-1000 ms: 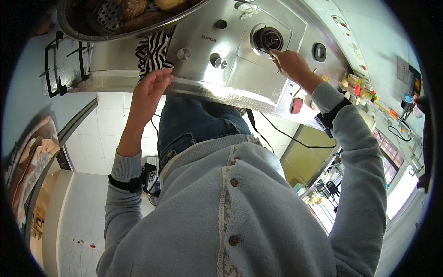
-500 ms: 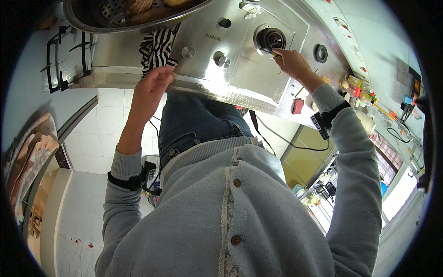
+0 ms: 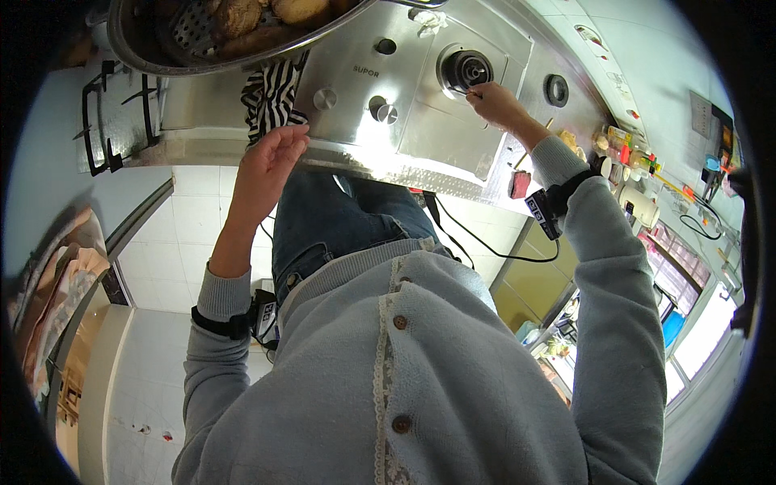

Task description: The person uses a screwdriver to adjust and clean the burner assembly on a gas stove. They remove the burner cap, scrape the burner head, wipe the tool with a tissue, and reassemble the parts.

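Note:
My right hand [image 3: 497, 107] is closed in a pinch at the near edge of a dark round gas burner [image 3: 469, 71] set in the steel cooktop [image 3: 347, 113]. A thin dark bit shows at its fingertips, too small to name. My left hand [image 3: 273, 166] hovers by the cooktop's front edge with fingers stretched out and nothing in them. Just beyond it lies a black-and-white striped cloth [image 3: 275, 93]. Two round steel control knobs [image 3: 324, 99] sit between the hands. A loose black ring [image 3: 556, 90] lies right of the burner.
A large steel pot [image 3: 242, 65] with a perforated insert and brown food stands at the far left. A black pan support [image 3: 113, 117] stands left of the cloth. A crumpled white tissue [image 3: 428, 22] lies behind the burner. A red sponge-like block [image 3: 520, 184] and several bottles [image 3: 634, 153] are at right.
The view has shifted slightly, showing more of the pot. My right hand has turned at the burner's edge, and the yellow bit at its fingers no longer shows. My left hand stays by the cloth.

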Demonstrator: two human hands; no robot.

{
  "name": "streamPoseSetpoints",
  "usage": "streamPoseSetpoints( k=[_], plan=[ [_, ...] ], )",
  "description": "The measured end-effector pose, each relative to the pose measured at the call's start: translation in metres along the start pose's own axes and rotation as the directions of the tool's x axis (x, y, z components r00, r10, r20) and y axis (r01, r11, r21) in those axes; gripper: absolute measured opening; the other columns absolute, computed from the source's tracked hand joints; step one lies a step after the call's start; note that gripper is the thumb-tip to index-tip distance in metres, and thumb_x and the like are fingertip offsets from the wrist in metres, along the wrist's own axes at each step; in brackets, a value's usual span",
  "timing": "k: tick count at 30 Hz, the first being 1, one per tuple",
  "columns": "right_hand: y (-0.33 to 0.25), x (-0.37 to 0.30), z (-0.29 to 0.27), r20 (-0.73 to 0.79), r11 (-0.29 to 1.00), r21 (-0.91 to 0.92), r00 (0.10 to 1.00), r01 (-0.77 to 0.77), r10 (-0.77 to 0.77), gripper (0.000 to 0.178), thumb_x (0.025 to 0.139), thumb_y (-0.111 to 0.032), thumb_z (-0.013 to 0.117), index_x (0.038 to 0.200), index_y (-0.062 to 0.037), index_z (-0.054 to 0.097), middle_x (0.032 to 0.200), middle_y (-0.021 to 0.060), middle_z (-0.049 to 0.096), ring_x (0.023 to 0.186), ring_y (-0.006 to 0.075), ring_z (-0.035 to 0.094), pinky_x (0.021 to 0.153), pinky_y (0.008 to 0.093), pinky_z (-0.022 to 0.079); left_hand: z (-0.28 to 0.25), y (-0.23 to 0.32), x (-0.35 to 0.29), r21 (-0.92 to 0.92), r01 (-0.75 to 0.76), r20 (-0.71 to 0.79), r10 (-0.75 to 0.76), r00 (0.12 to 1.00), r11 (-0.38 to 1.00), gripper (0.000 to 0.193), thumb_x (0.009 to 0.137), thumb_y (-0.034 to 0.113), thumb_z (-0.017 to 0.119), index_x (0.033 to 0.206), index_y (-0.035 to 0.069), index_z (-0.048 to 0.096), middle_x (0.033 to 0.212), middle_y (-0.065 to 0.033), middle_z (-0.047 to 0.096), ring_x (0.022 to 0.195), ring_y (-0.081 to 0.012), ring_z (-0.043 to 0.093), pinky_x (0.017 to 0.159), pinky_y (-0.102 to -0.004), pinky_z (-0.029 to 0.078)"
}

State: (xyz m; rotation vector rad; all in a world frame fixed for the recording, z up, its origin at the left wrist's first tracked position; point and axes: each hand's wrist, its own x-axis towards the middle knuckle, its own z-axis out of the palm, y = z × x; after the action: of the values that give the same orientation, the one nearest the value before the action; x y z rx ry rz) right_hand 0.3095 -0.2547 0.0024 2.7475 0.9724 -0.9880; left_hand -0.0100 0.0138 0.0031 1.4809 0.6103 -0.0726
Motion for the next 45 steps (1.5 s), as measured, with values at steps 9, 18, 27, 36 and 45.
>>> streamPoseSetpoints(
  k=[9, 18, 27, 36, 45],
  plan=[
    [-0.008, -0.006, -0.005, 0.221, 0.716, 0.523, 0.885, -0.463, 0.411, 0.03, 0.091, -0.026, 0.056, 0.072, -0.0032, 0.059, 0.053, 0.0025, 0.047, 0.035, 0.0122, 0.04, 0.032, 0.0312, 0.033, -0.005, 0.02, 0.001, 0.026, -0.025, -0.058, 0.026, 0.998, 0.999, 0.027, 0.097, 0.022, 0.056, 0.119, 0.006, 0.062, 0.11, -0.01, 0.067, 0.101, -0.0177, 0.065, 0.088, -0.0284, 0.05],
    [-0.018, -0.015, -0.009, 0.397, 0.348, 0.716, 0.764, -0.605, 0.509, 0.025, 0.093, -0.028, 0.058, 0.084, -0.0047, 0.057, 0.057, 0.0002, 0.045, 0.041, 0.0084, 0.036, 0.037, 0.0266, 0.024, 0.034, 0.166, -0.038, 0.319, -0.634, 0.508, 0.437, 0.742, 0.705, 0.025, 0.089, 0.018, 0.063, 0.112, 0.007, 0.064, 0.097, -0.0115, 0.066, 0.089, -0.0214, 0.064, 0.076, -0.0353, 0.054],
    [0.08, -0.144, 0.014, 0.194, -0.004, 0.979, 0.923, -0.204, 0.333, 0.036, 0.099, -0.033, 0.049, 0.116, -0.0026, 0.058, 0.068, -0.003, 0.048, 0.05, 0.0057, 0.04, 0.048, 0.0196, 0.035, 0.141, 0.265, -0.099, 0.222, -0.949, 0.697, 0.645, 0.314, 0.222, 0.025, 0.083, 0.02, 0.058, 0.097, 0.0, 0.063, 0.091, -0.0102, 0.063, 0.091, -0.0251, 0.062, 0.085, -0.0426, 0.05],
    [0.184, -0.17, 0.108, -0.085, 0.461, 0.83, 0.747, -0.313, 0.659, 0.022, 0.082, -0.02, 0.068, 0.095, -0.0026, 0.067, 0.075, 0.0067, 0.065, 0.065, 0.0103, 0.06, 0.06, 0.0273, 0.05, 0.275, 0.275, -0.116, -0.152, -0.91, 0.836, 0.542, 0.09, 0.386, 0.021, 0.085, 0.017, 0.058, 0.095, -0.001, 0.061, 0.087, -0.0109, 0.06, 0.086, -0.0251, 0.062, 0.078, -0.0418, 0.051],
    [0.178, -0.112, 0.144, -0.361, 0.741, 0.65, 0.79, -0.168, 0.496, 0.031, 0.079, -0.019, 0.071, 0.105, -0.0035, 0.064, 0.098, 0.0192, 0.067, 0.089, 0.0332, 0.066, 0.079, 0.039, 0.052, 0.303, 0.186, -0.026, 0.213, -0.806, 0.884, 0.243, 0.4, 0.552, 0.025, 0.084, 0.016, 0.065, 0.105, 0.003, 0.061, 0.083, -0.008, 0.057, 0.081, -0.0226, 0.061, 0.071, -0.0372, 0.05]
  ],
)
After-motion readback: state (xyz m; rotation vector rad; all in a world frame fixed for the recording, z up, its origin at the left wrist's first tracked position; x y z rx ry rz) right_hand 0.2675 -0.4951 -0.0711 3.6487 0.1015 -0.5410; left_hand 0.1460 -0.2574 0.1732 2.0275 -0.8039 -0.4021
